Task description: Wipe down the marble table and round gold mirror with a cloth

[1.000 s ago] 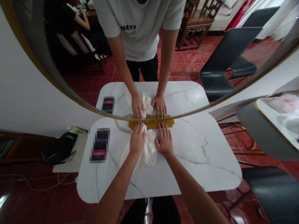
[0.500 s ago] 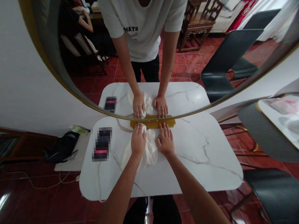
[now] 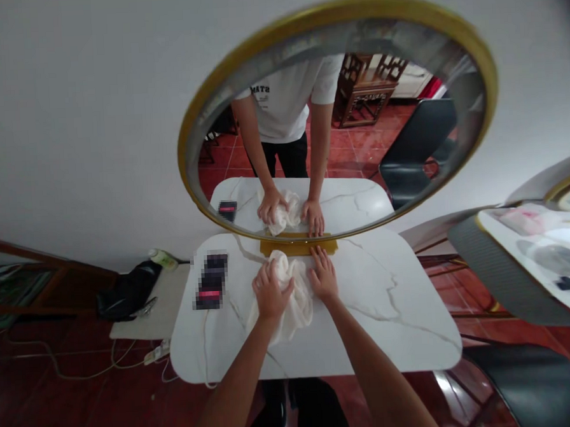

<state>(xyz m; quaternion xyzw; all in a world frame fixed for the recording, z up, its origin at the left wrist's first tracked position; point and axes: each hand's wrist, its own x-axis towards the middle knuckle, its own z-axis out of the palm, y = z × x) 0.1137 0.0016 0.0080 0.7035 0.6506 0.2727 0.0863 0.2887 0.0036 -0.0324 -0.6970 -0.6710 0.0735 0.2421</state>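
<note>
My left hand (image 3: 269,292) is closed on a crumpled white cloth (image 3: 297,310) near the middle of the white marble-patterned table (image 3: 392,342). The cloth bunches up ahead of the fingers and spreads out to the right of the palm. My right hand (image 3: 323,276) lies flat with its fingers stretched out, holding nothing. Its fingertips reach the gold base (image 3: 296,243) of a round gold-framed mirror (image 3: 184,156). Both hands and the cloth show again in the mirror's glass.
A dark phone-like object (image 3: 212,281), pixelated, lies at the table's left with a cable running from it. Beyond the left edge are a black bag (image 3: 126,292) and a bottle (image 3: 163,258). A black chair (image 3: 537,372) and another table (image 3: 493,266) stand to the right.
My left hand has drawn back from the gold base and bunched the cloth up under its fingers. The right hand stays flat near the base. The mirror appears tilted, with its whole frame showing.
</note>
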